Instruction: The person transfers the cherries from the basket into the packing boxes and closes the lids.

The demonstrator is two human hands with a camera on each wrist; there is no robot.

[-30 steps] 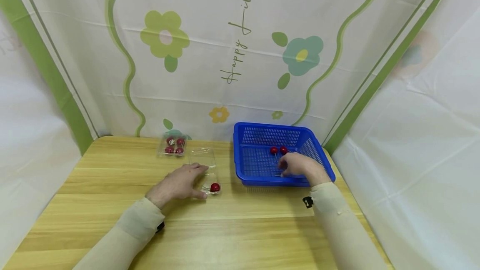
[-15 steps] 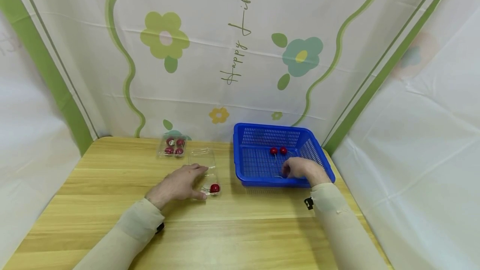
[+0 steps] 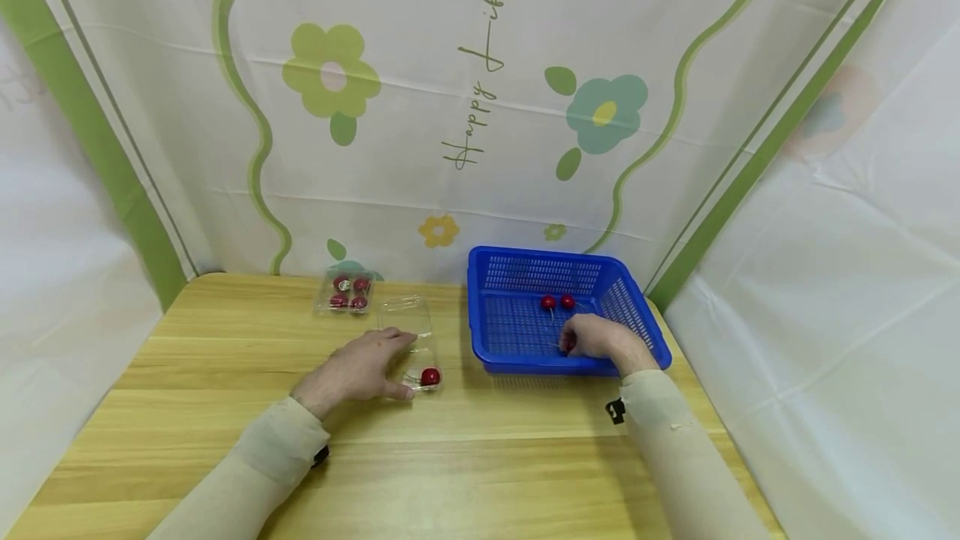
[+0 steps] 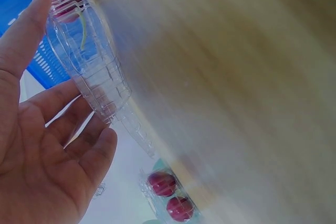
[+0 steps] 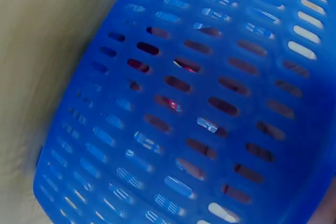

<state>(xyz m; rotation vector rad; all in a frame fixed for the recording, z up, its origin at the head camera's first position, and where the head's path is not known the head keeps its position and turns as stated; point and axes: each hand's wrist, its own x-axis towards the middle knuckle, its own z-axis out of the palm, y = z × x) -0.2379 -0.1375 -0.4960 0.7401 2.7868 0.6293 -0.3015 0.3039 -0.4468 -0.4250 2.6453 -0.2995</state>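
Note:
My left hand [image 3: 363, 365] holds a clear plastic clamshell box [image 4: 97, 69] on the table, thumb at its near corner and fingertips along its side. The lid lies folded open toward the back. One red cherry [image 3: 430, 377] with a stem sits at the near end of the box. Inside the blue basket [image 3: 517, 362], my right hand [image 3: 596, 335] pinches a cherry [image 3: 571, 345], mostly hidden by the fingers, its stem poking out to the left. Two more cherries, one on the left [image 3: 548, 302] and one on the right [image 3: 567, 302], lie farther back in the basket.
A closed clear box [image 3: 345, 293] with several cherries stands at the back left of the wooden table [image 3: 450, 473]. A printed curtain [image 3: 420, 107] hangs right behind the table. In the right wrist view the slotted basket wall [image 5: 173, 129] screens most of the right hand.
My right hand reaches lower into the basket, and its fingers come together on a cherry near the front wall. My left hand and the box stay where they were.

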